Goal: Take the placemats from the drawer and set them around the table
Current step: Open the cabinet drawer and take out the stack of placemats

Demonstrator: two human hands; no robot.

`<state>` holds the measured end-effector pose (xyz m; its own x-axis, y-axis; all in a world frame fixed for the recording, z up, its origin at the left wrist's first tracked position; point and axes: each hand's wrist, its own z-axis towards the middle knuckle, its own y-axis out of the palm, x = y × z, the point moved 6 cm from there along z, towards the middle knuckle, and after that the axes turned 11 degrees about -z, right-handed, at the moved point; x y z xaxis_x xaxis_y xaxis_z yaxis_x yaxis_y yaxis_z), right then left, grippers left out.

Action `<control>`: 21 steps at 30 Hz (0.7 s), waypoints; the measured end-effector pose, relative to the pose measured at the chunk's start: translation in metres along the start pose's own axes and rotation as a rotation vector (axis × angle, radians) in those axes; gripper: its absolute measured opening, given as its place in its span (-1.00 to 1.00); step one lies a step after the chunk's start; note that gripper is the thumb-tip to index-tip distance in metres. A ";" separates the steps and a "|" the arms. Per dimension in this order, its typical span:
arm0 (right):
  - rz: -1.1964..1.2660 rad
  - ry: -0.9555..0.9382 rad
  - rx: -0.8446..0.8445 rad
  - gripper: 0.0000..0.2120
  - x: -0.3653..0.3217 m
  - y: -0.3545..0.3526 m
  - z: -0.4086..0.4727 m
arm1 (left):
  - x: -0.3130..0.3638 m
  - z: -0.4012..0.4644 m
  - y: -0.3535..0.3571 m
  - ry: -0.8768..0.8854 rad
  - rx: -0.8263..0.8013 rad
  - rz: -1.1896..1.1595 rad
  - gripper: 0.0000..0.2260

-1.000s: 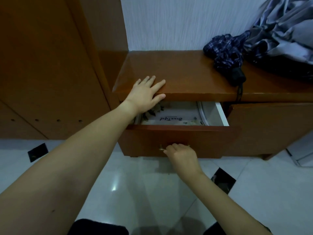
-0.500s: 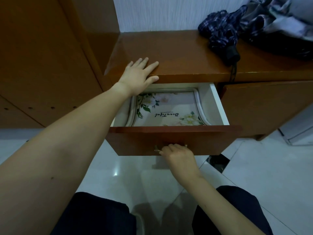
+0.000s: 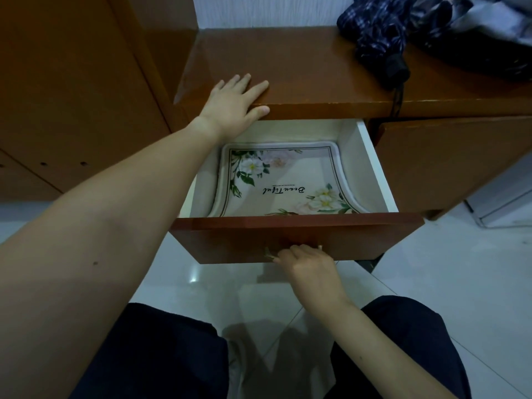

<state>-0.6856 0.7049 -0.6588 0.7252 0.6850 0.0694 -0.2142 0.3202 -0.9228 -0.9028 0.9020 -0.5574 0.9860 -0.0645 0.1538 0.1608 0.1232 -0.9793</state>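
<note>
A low brown wooden cabinet (image 3: 316, 67) stands against a pale wall on a glossy white tiled floor. The left hand (image 3: 233, 106) reaches forward with the arm stretched out, lying flat with straight fingers on the cabinet top's front edge, thumb over the lip. The drawer (image 3: 296, 237) is pulled out below. A floral placemat (image 3: 288, 180) lies flat on its bottom, lettering upside down, sides curling up against the drawer walls. The right hand (image 3: 309, 264) curls round the drawer handle (image 3: 270, 254) at the front panel's lower edge.
</note>
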 end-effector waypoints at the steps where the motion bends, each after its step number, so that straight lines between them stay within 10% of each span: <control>1: 0.008 -0.009 -0.003 -0.77 0.001 -0.001 0.000 | 0.000 0.000 -0.001 -0.001 -0.001 -0.003 -0.46; 13: 0.304 -0.066 -0.182 -0.69 0.016 -0.033 0.011 | 0.002 -0.002 0.001 0.004 0.012 0.017 -0.46; 17: 0.517 0.002 -0.008 -0.77 0.055 -0.103 0.053 | 0.009 -0.010 0.000 -0.007 0.000 -0.029 -0.47; 21: 0.542 0.093 -0.085 -0.84 0.091 -0.101 0.103 | 0.039 -0.040 -0.016 0.233 0.190 -0.100 -0.56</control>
<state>-0.6655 0.8026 -0.5199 0.5811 0.6753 -0.4542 -0.5223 -0.1186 -0.8445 -0.8688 0.8583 -0.5409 0.9318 -0.3081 0.1920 0.2834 0.2866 -0.9152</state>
